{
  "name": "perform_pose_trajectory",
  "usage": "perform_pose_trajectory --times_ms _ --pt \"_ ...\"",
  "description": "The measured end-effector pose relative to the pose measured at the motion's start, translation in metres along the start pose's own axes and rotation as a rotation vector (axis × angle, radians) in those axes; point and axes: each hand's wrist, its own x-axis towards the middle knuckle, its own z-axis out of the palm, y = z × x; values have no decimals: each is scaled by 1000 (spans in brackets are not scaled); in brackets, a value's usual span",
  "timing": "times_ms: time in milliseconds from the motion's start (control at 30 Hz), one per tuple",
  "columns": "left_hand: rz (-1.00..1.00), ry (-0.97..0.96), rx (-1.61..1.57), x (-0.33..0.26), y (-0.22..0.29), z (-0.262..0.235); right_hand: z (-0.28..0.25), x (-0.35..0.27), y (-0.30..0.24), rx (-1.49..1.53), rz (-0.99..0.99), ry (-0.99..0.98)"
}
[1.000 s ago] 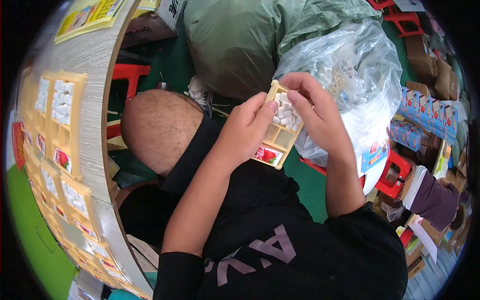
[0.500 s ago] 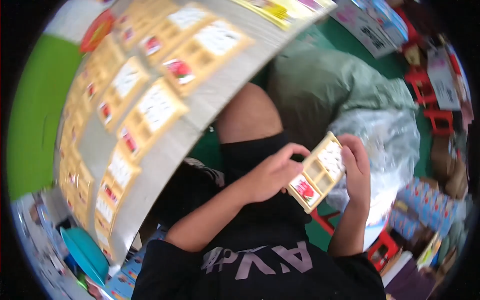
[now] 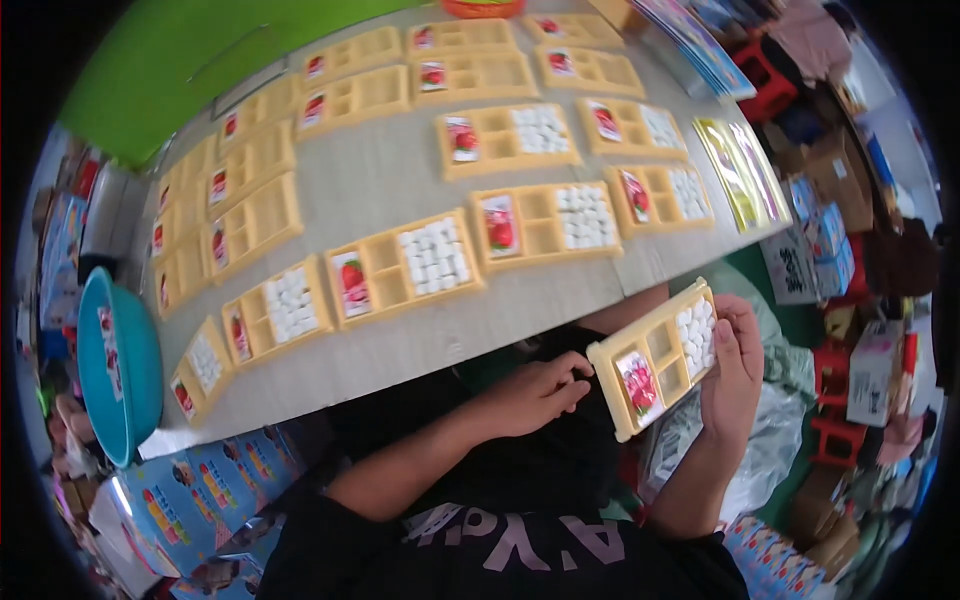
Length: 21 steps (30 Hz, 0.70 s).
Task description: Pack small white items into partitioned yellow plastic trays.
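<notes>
A shallow cream-yellow plastic tray (image 3: 672,378) is tilted above my lap, gripped at its right end by my right hand (image 3: 735,365). White pillow-shaped pieces (image 3: 696,335) fill its large compartment. Beside the two small bare compartments, a card with a red picture (image 3: 638,385) lies in the end slot. My left hand (image 3: 540,395) is just off the tray's left end, its fingers bent and apart, holding nothing that I can see. On the grey table (image 3: 370,185) ahead stand several similar trays; the nearer ones, such as the middle tray (image 3: 390,290), also contain white pieces.
Farther trays (image 3: 385,95) hold only cards. A teal basin (image 3: 140,370) stands at the table's left end, a red basket (image 3: 483,8) at the far edge. Yellow-green printed packets (image 3: 735,185) lie at the right. Plastic bags (image 3: 775,440), cartons (image 3: 220,490) and red stools (image 3: 835,440) surround the table.
My view has swung toward the table. My left hand has come away from the tray's left end, while my right hand still holds the tray, which is now nearer the table edge.
</notes>
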Motion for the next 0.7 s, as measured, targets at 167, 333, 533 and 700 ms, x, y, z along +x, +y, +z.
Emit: perform_pose_trajectory --times_ms 167,333,533,700 --pt "-92 65 141 -4 -60 -36 90 51 -27 -100 -47 -161" --pt "127 516 509 -22 -140 -93 174 104 -34 -167 53 -265" --pt "222 619 452 -59 -165 -175 249 134 -32 -310 28 -261" --pt "249 654 401 -103 -211 -227 287 142 -29 -434 38 -304"
